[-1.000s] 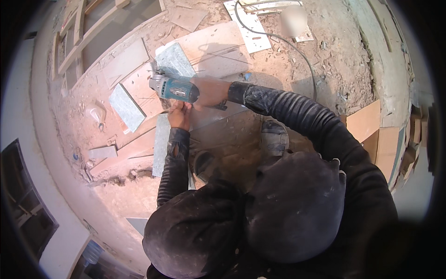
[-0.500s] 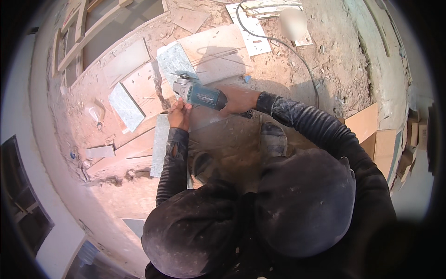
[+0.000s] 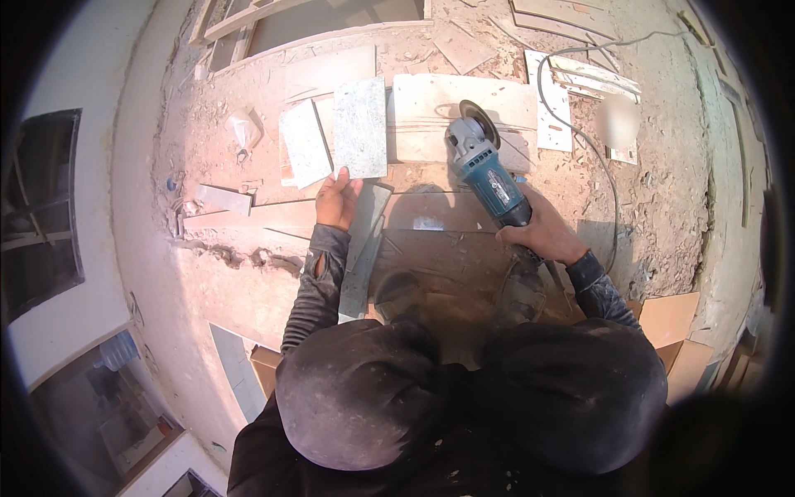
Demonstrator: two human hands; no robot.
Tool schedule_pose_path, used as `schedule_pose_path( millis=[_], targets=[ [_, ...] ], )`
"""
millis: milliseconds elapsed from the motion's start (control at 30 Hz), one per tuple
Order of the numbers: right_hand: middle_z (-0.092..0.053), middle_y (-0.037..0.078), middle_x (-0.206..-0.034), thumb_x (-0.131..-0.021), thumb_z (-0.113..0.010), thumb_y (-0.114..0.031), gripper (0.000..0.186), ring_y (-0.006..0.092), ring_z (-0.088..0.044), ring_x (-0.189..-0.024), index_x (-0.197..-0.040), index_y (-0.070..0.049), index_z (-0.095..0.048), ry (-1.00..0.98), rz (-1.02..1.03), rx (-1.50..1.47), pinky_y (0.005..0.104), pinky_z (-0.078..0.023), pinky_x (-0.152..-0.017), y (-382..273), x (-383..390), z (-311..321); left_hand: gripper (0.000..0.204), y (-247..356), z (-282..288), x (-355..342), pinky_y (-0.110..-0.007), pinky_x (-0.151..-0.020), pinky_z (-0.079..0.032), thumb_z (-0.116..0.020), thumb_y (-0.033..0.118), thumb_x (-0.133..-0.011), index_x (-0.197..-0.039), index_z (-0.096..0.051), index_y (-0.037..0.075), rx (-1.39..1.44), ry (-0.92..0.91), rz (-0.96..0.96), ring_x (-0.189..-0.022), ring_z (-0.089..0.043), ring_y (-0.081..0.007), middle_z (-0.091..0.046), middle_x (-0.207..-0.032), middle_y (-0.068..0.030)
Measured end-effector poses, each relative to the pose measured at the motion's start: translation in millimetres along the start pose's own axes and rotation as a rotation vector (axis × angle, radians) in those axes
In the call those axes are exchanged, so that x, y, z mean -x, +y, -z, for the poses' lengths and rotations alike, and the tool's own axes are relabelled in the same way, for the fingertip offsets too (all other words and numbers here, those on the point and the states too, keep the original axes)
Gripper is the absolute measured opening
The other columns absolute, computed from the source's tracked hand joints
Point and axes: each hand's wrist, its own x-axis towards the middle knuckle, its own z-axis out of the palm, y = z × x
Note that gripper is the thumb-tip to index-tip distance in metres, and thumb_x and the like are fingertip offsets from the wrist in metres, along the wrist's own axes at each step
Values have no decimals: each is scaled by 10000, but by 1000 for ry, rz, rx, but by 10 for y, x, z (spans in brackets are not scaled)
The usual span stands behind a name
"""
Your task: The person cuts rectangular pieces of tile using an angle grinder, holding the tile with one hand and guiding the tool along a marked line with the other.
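My left hand (image 3: 339, 199) grips the lower edge of a speckled grey-white tile piece (image 3: 359, 124), held upright or flat, I cannot tell exactly, with another pale tile piece (image 3: 305, 142) beside it on the left. My right hand (image 3: 542, 232) is closed round the rear of a teal angle grinder (image 3: 494, 186). Its grey head and cutting disc (image 3: 480, 118) point away from me, over a large pale board (image 3: 418, 103), to the right of the held piece. A grey tile strip (image 3: 367, 232) lies under my left wrist.
A grey cable (image 3: 609, 178) curves over the dusty, rubble-strewn floor at the right. A wooden frame (image 3: 315, 16) lies at the top. Cardboard (image 3: 668, 319) leans at the lower right. A pale wall with a window opening (image 3: 37, 211) runs along the left.
The grinder has swung rightward, away from my left hand, and now points forward. My left hand now holds the tile piece raised from where it lay. The whole view has turned and shifted.
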Motion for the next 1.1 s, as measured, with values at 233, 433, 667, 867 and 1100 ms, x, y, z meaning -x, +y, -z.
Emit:
schedule_pose_path(
  millis=[233, 433, 667, 867, 1100],
  targets=[
    [-607, 156, -1159, -697, -796, -225, 747, 239, -577, -1073, -1335, 15, -491, -20, -12, -67, 355, -449, -946, -69, -71, 70, 165, 608, 1072, -364, -328, -861, -572, -536, 114, -1007, -1145, -550, 25, -25, 264, -42, -968, -648, -216, -640, -1091, -93],
    [-607, 130, -1103, -702, -794, -225, 725, 210, -574, -1020, -1323, 16, -507, 1, 33, -70, 335, -456, -913, -68, -21, 90, 171, 632, 1383, -537, -344, -820, -592, -554, 114, -996, -1144, -583, 34, -162, 310, 66, -941, -678, -260, -656, -1022, -92],
    [-608, 103, -1064, -702, -801, -217, 724, 177, -560, -971, -1326, 10, -511, 15, 6, -66, 318, -463, -875, -48, 0, 104, 186, 704, 1361, -595, -309, -683, -591, -664, 244, -946, -1020, -664, 72, -479, 411, 205, -773, -693, -218, -694, -904, -112],
    [-623, 93, -1036, -703, -801, -219, 711, 167, -561, -957, -1311, 17, -519, 31, -6, -104, 310, -464, -868, -25, 7, 140, 351, 725, 1355, -537, -312, -614, -584, -704, 356, -907, -938, -663, 9, -644, 416, 241, -737, -694, -227, -689, -834, -122],
    [-618, 79, -1013, -702, -797, -243, 693, 163, -561, -928, -1283, 25, -531, 71, -19, -79, 309, -460, -857, 12, -20, 159, 838, 187, 658, 368, -450, -869, -514, -732, 703, -701, -1109, -665, -25, -1605, 222, -248, -976, -637, -344, -655, -1009, -223]
  ],
)
